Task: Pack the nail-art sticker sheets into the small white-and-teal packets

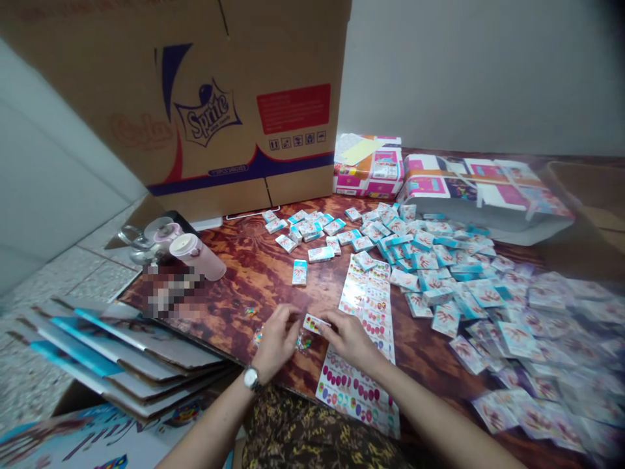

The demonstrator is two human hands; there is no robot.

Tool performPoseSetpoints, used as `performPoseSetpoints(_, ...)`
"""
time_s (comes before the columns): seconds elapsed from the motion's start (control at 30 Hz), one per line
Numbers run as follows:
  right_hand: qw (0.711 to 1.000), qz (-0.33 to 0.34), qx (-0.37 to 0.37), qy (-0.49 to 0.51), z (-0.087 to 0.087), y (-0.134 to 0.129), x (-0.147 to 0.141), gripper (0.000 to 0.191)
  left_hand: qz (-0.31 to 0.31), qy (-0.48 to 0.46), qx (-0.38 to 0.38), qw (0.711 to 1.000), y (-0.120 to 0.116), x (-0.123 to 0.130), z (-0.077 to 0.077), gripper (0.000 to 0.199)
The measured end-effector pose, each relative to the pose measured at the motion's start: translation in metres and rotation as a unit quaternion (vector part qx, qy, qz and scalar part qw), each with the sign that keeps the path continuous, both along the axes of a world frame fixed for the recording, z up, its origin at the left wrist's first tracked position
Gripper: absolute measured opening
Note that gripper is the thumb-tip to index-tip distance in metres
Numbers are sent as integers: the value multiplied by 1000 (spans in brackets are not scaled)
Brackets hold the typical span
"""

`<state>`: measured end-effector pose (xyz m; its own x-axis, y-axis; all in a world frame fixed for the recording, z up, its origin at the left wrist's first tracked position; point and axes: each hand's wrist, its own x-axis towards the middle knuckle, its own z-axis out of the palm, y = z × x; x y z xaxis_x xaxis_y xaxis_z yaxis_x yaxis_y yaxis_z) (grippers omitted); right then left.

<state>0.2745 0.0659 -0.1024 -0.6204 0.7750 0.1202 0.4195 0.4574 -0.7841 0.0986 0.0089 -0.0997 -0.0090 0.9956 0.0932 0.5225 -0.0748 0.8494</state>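
Observation:
My right hand (350,337) pinches a small white strip of nail stickers (315,324) between thumb and fingers. Close beside it, my left hand (277,344), with a watch on the wrist, has its fingers curled inward; what they hold, if anything, is hard to make out. Below the hands, a clear bag with small colourful pieces (305,341) lies on the table. Under my right forearm stretches a long sheet of nail stickers (364,303). One small white and blue box (299,272) lies apart, just beyond my hands.
A heap of small boxes (424,260) and flat packets (547,352) covers the right side. At the back stand a large Sprite carton (293,58) and pink-patterned boxes (368,166). A pink tumbler (200,257) is at left, above stacked flat cardboard (146,348).

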Motion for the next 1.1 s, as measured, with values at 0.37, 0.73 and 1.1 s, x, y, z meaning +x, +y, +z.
performPoseSetpoints(0.37, 990, 2, 93, -109, -23, 3, -1, 15, -46, 409, 80, 908, -31, -31, -26, 24)
performPoseSetpoints(0.73, 978, -11, 163, -132, -27, 9, -8, 18, -106, 406, 89, 903, -26, -14, -36, 39)
performPoseSetpoints(1.1, 900, 100, 381, -186, -40, 4, -19, 21, -116, 388, 88, 910, -31, -8, -40, 37)
